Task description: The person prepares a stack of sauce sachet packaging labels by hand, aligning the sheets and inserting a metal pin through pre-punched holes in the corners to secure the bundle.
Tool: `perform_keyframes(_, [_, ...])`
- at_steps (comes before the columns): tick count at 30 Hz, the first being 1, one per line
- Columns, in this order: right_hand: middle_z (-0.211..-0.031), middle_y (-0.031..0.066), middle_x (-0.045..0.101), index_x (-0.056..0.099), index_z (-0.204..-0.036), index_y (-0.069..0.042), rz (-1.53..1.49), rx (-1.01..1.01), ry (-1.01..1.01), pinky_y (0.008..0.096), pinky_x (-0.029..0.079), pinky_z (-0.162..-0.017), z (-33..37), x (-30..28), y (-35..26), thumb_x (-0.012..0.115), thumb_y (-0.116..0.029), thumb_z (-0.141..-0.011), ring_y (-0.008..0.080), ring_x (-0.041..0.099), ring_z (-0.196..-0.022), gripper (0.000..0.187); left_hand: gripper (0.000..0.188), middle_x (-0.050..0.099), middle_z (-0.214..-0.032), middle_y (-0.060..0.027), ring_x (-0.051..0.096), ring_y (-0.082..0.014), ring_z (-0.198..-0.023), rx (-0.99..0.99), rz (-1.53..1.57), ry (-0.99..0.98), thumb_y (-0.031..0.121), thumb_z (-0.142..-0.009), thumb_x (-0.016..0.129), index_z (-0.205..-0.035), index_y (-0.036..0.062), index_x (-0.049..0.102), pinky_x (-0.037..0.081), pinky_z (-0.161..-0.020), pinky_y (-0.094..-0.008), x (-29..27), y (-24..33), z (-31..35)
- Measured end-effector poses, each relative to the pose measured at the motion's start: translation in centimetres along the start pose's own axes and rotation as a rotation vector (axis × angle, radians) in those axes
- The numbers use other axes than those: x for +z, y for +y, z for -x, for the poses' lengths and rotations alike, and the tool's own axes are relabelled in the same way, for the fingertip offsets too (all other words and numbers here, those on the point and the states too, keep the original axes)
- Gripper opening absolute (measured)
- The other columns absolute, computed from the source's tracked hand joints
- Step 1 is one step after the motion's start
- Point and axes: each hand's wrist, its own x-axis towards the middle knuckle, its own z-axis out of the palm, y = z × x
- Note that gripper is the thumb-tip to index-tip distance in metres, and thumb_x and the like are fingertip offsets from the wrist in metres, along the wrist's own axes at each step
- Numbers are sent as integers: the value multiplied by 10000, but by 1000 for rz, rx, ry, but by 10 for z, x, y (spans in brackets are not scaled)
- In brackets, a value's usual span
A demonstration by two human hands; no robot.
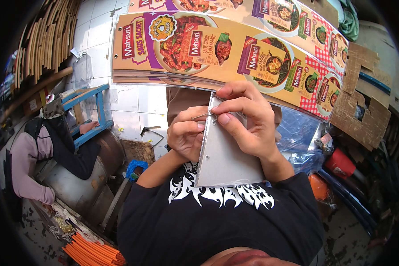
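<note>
A grey-backed board panel [226, 155] with a clear plastic edge and small metal eyelets stands in front of my chest. My right hand [250, 119] is closed on its upper left edge, thumb and fingers pinching near an eyelet. A thin bent metal wire hook [201, 116] crosses that edge beside the right fingertips. Closed round the hook's outer end is my left hand [186, 131], its fingers curled at the panel's side. Whether the wire passes through the eyelet is hard to make out. Beyond the hands lies a stack of long printed food panels [175, 68] with eyelets at the left end.
A person in a mauve sleeve [26, 155] sits at the left by a blue wooden frame [86, 99] and a metal drum [82, 168]. Wooden strips [44, 40] lean at upper left. Torn cardboard [361, 97] and clear plastic sheets [299, 131] lie at right. Orange rods [93, 250] lie lower left.
</note>
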Motion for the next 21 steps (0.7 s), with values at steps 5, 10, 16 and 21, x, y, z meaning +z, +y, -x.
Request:
perform_keyframes(5, [-1060, 136, 618, 739, -909, -48, -27, -47, -25, 338, 510, -835, -1, 5, -3, 721, 15, -746, 244, 627, -983, 176, 95, 609, -1073, -227, 637, -259, -996, -151, 145, 41, 10, -962, 537, -1052, 9, 506, 523, -866, -348, 1, 4, 6])
perform_keyframes(10, [-1106, 158, 606, 735, -929, -37, -28, -3, -76, 349, 474, -914, 2, 3, -4, 715, 31, -762, 255, 612, -1040, 182, 139, 595, -1082, -189, 604, -184, -980, -442, 449, 124, -53, -953, 508, -1079, 5, 521, 496, -878, -299, 2, 12, -7])
perform_keyframes(16, [-1101, 160, 607, 740, -940, -41, -7, -13, -69, 343, 480, -899, 1, 2, -4, 707, 42, -752, 251, 614, -1030, 208, 137, 616, -1027, -168, 627, -198, -934, -358, 328, 145, -62, -938, 562, -1057, 4, 540, 516, -840, -296, 5, 12, -18])
perform_keyframes(21, [-1088, 157, 611, 738, -954, -40, -3, -32, -66, 319, 489, -864, 1, 4, -4, 677, 78, -764, 240, 613, -1021, 232, 138, 630, -982, -169, 648, -221, -901, -196, 133, 114, -76, -922, 584, -1032, 1, 551, 541, -787, -309, -1, 6, -28])
